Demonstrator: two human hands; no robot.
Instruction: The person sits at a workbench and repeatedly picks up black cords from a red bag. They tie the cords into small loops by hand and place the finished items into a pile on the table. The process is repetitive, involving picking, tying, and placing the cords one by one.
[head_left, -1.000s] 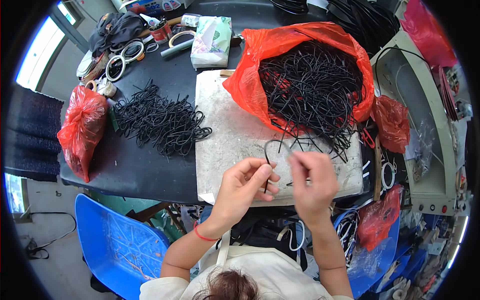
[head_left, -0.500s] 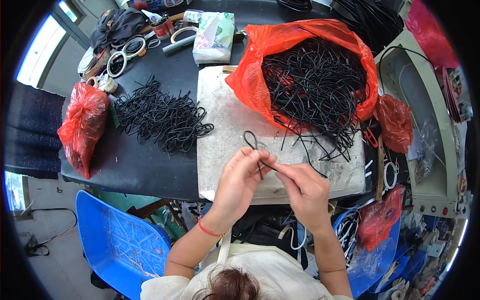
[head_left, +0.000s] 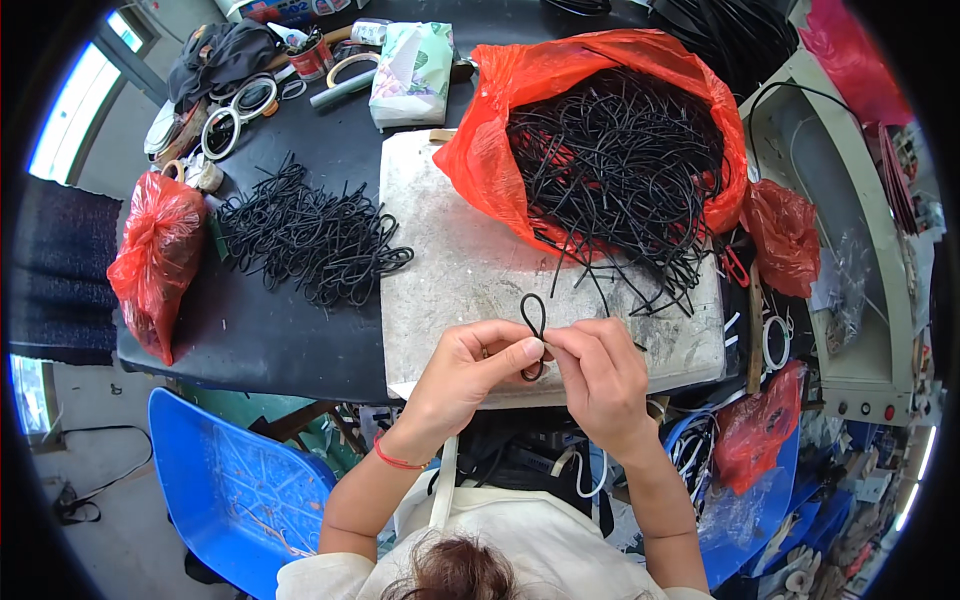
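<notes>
Over the front of the pale board, a black cord (head_left: 535,308) is bent into an upper loop with a smaller bend below it. My left hand (head_left: 478,362) pinches the cord where it crosses, thumb on top. My right hand (head_left: 598,375) closes on the same crossing from the other side, its fingertips meeting the left thumb. A large red plastic bag (head_left: 480,160) lies gaping beyond the hands, full of loose black cords (head_left: 620,150). To the left, a heap of looped black cords (head_left: 305,235) rests on the dark tabletop.
The pale board (head_left: 430,270) covers the table's middle. A tied red bag (head_left: 155,265) sits at the left edge. Tape rolls (head_left: 220,133) and a tissue pack (head_left: 412,75) stand at the back. Blue bins (head_left: 240,480) flank me below; a beige machine (head_left: 850,250) is at right.
The cord has gone from one loop with a crossing tail to a loop above and a bend below. My right hand has moved in against the left, and the view has shifted slightly.
</notes>
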